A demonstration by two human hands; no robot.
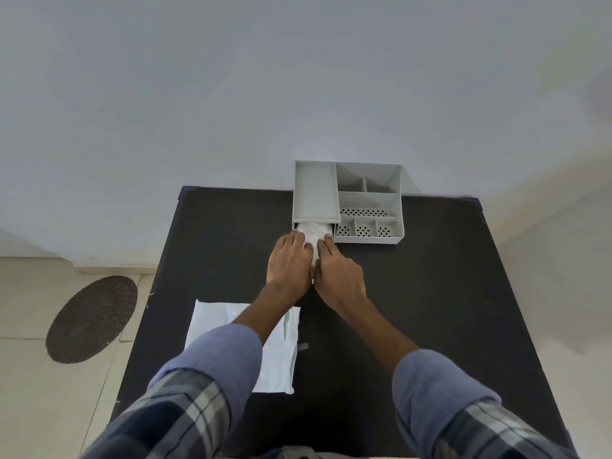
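White wad half in the 6 o'clock slot of the grey organizer, left hand and right hand pressing it, fingers flat-ish.

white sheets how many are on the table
2. One crumpled sheet at the grey organizer's front opening, touched by the left hand and right hand; one flat sheet nearer, under the left forearm. More may be hidden inside.
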